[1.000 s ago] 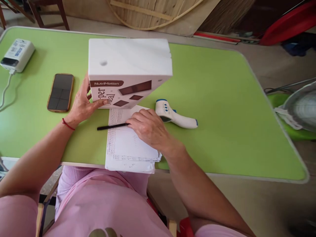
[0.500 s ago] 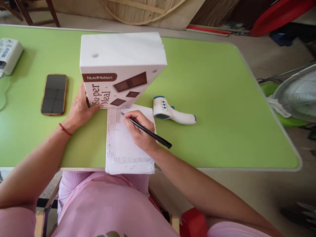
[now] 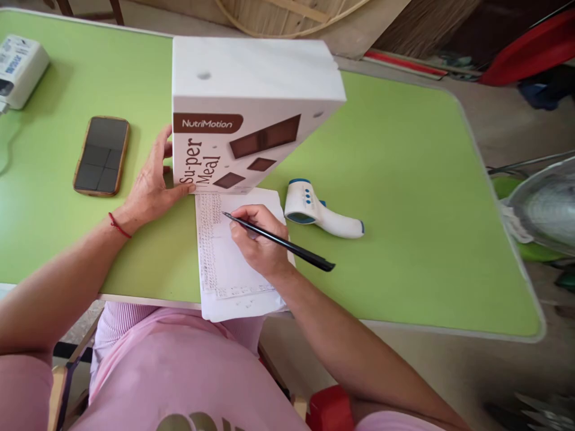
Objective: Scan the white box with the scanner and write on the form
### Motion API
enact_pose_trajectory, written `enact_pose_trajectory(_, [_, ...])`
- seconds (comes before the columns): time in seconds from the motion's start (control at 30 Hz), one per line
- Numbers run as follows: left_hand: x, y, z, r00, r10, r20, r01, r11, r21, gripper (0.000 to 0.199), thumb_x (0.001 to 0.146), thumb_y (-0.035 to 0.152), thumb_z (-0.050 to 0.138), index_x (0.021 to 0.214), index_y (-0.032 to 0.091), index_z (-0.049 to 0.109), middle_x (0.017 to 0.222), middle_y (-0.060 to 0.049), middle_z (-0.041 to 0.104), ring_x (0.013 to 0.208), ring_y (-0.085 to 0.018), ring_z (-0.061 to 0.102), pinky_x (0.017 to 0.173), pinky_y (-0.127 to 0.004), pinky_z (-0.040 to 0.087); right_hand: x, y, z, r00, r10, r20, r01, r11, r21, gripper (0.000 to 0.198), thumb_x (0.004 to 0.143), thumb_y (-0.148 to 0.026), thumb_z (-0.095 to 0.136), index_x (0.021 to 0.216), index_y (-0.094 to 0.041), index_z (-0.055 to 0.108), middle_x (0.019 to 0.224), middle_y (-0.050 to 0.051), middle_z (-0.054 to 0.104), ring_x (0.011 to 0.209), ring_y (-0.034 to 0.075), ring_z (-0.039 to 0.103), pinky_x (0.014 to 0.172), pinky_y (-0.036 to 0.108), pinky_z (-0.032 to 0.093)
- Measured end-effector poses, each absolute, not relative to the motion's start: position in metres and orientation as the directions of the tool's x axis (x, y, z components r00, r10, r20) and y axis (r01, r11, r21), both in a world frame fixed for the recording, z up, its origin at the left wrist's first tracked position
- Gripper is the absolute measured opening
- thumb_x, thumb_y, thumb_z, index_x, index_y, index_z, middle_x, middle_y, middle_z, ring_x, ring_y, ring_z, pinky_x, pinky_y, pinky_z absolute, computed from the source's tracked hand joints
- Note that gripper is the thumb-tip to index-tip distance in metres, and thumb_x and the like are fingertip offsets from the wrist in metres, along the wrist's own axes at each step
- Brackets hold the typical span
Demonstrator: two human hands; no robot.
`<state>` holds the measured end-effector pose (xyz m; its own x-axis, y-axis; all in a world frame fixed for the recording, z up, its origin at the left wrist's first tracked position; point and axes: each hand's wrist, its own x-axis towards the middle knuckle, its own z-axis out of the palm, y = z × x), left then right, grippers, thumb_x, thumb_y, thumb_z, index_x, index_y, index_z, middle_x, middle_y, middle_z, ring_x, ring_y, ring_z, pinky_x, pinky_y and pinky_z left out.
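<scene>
A tall white cardboard box [image 3: 269, 161] printed "NutriMotion Su-per Meal" stands on the green table, with brown pictures on its front. At its lower left edge my left hand [image 3: 150, 182] grips it, thumb across the front and fingers along the side, partly hidden. My right hand [image 3: 260, 239] pinches a black pen [image 3: 296, 250], its tip at the written rows on the left of a sheet of paper [image 3: 229, 257]. Handwriting fills the sheet's left edge and bottom. Just right of the paper lies a white infrared thermometer [image 3: 318, 209] with blue buttons.
A smartphone [image 3: 102, 155] in a brown-edged case lies left of my left hand. Farther left is a white plug-in device [image 3: 22, 69] with a cable. The green table [image 3: 426, 239] has a rounded right edge, and a fan-like round cage [image 3: 548, 203] stands beyond it.
The camera has turned slightly, so the whole scene appears tilted and the box larger. My left hand stays at the box; the pen remains in my right hand over the paper.
</scene>
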<state>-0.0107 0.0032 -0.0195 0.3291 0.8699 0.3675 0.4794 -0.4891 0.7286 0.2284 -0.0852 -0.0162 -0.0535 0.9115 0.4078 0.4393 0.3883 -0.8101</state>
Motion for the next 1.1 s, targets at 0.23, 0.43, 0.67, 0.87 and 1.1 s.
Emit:
enact_pose_trajectory(0.23, [-0.013,0.001,-0.030,0.313,0.900,0.303,0.657,-0.435,0.615,0.133,0.049,0.079,0.085,0.154,0.024,0.027,0.154,-0.022,0.039,0.144,-0.051,0.034,0.121,-0.068,0.018,0.227,-0.088,-0.015,0.013,0.925,0.380,0.373,0.348,-0.860,0.006,0.077,-0.020,0.063,0.076,-0.023,0.058,0.058,-0.006,0.060,0.046,0.010,0.051,0.044,0.023,0.042])
enact_pose_trajectory(0.43, [-0.014,0.001,-0.030,0.345,0.886,0.309,0.646,-0.463,0.607,0.119,0.057,0.081,0.080,0.151,0.025,0.032,0.155,-0.019,0.037,0.145,-0.049,0.034,0.121,-0.068,0.016,0.226,-0.088,-0.020,-0.055,0.937,0.344,0.404,0.336,-0.851,0.010,0.079,-0.021,0.064,0.071,-0.023,0.058,0.058,-0.006,0.062,0.047,0.010,0.052,0.046,0.023,0.044])
enact_pose_trajectory(0.67, [-0.008,-0.003,-0.024,0.325,0.910,0.257,0.667,-0.413,0.620,0.117,0.050,0.078,0.085,0.144,0.023,0.041,0.147,-0.019,0.048,0.145,-0.051,0.032,0.123,-0.070,0.010,0.228,-0.088,-0.018,-0.108,0.935,0.339,0.456,0.350,-0.818,0.010,0.082,-0.023,0.063,0.073,-0.023,0.060,0.061,-0.005,0.063,0.050,0.010,0.054,0.050,0.023,0.046])
enact_pose_trajectory(0.87, [-0.001,-0.010,-0.023,0.277,0.931,0.239,0.748,-0.365,0.554,0.126,0.044,0.077,0.088,0.147,0.022,0.038,0.153,-0.023,0.044,0.144,-0.054,0.031,0.120,-0.075,0.007,0.227,-0.088,-0.017,-0.139,0.922,0.361,0.473,0.383,-0.794,0.010,0.083,-0.023,0.063,0.073,-0.024,0.059,0.061,-0.005,0.064,0.050,0.010,0.055,0.051,0.022,0.046])
enact_pose_trajectory(1.1, [0.000,-0.010,-0.027,0.261,0.932,0.254,0.767,-0.359,0.532,0.134,0.037,0.076,0.090,0.149,0.025,0.036,0.151,-0.023,0.046,0.142,-0.055,0.034,0.119,-0.077,0.007,0.226,-0.088,-0.017,-0.132,0.916,0.378,0.459,0.395,-0.796,0.011,0.081,-0.022,0.062,0.071,-0.024,0.057,0.058,-0.006,0.062,0.049,0.010,0.055,0.049,0.022,0.046])
